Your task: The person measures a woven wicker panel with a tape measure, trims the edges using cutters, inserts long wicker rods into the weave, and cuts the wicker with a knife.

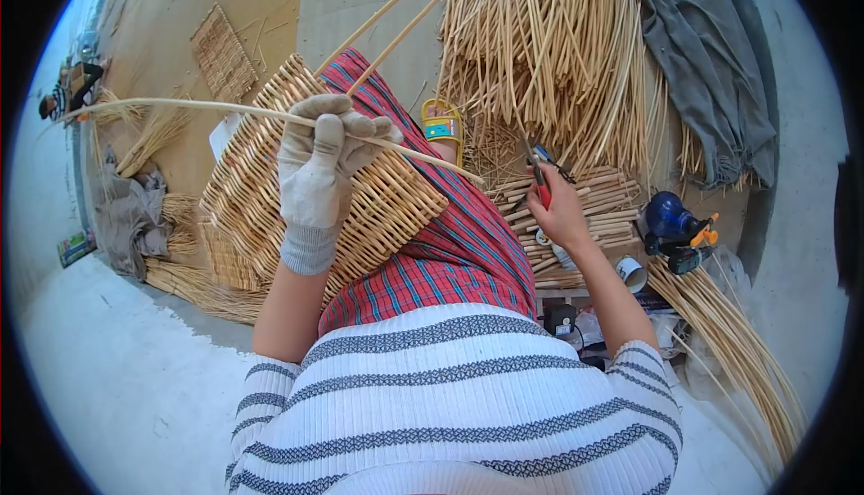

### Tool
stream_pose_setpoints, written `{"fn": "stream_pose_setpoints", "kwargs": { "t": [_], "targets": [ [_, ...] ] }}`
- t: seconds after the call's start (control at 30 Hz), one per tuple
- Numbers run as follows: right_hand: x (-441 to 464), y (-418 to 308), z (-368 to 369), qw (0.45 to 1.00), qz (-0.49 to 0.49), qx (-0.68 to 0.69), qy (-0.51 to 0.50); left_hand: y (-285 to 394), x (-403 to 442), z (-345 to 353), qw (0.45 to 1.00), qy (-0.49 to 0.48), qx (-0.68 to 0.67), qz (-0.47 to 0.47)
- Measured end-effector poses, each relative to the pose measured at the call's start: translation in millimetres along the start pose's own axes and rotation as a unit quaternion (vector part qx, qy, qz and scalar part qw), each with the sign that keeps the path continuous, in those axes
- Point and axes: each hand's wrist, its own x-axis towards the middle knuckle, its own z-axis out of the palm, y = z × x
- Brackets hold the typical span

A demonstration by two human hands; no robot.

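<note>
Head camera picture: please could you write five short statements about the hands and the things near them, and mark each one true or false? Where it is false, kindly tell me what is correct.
1. The left hand wears a glove and holds a thin cane. True.
2. The right hand holds a red-handled tool. True.
3. The right hand is gloved too. False: the right hand is bare.
4. The woven piece lies partly over the red plaid cloth on the lap. True.
5. The blue bottle stands beside the left hand. False: the blue bottle is on the right side, past the right forearm.
</note>
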Motion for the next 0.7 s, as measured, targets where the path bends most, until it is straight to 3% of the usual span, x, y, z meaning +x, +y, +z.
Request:
{"fn": "stream_pose_setpoints", "kwargs": {
  "t": [0.03, 0.1, 0.23, 0.5, 0.53, 0.6, 0.67, 0.7],
  "targets": [
    [-4.3, -26.4, -8.9, 1.000, 0.001, 0.000, 0.003, -1.1, 0.9, 5.3, 1.000, 0.011, 0.007, -0.007],
    [-9.9, -68.3, -18.8, 0.956, -0.225, -0.113, 0.147, -4.3, 2.3, 11.2, 1.000, 0.008, 0.006, -0.016],
    [-14.5, -100.1, -19.4, 0.931, -0.257, -0.193, 0.172, -3.7, 3.8, 17.0, 0.999, -0.009, 0.036, -0.003],
    [-7.6, -65.2, 5.2, 0.924, -0.268, -0.187, 0.200, -8.5, -1.5, 30.0, 0.997, -0.002, 0.074, 0.036],
    [-5.0, -52.4, 11.0, 0.924, -0.266, -0.188, 0.202, -8.8, 0.0, 31.8, 0.997, -0.005, 0.072, 0.035],
    [0.4, -14.2, 30.3, 0.979, -0.100, -0.111, 0.142, -4.9, 1.1, 35.0, 0.995, 0.034, 0.054, 0.073],
    [10.0, 29.9, 51.8, 0.979, -0.080, -0.106, 0.155, -1.3, 2.2, 35.9, 0.994, 0.043, 0.052, 0.082],
    [13.6, 54.8, 68.7, 0.978, 0.032, -0.150, 0.141, 0.4, 0.7, 35.4, 0.994, 0.024, 0.069, 0.082]
  ]
}}
